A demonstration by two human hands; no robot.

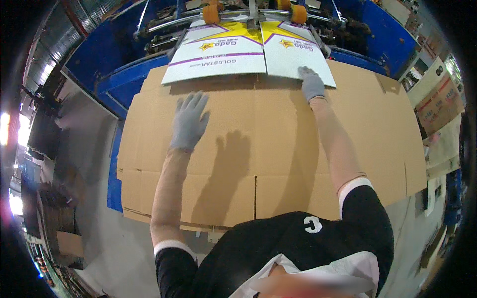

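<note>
A printed white cardboard sheet [218, 62] with yellow and purple markings lies at the far side, its far end under the rollers of a blue machine. A slit splits its near part into two flaps. My right hand [312, 83], in a grey glove, rests at the near edge of the right flap [285, 64], its fingers on the sheet. My left hand [190, 120], also gloved in grey, is raised over the brown cardboard [278, 144], fingers spread, holding nothing. Its shadow falls on the cardboard to its right.
Orange rollers [211, 14] sit on a metal bar [268, 12] across the far side, between blue machine walls [112, 54]. At the right are cardboard pieces with printing [439, 107]. Dark stacks [54, 218] stand on the grey floor [104, 243] at the left.
</note>
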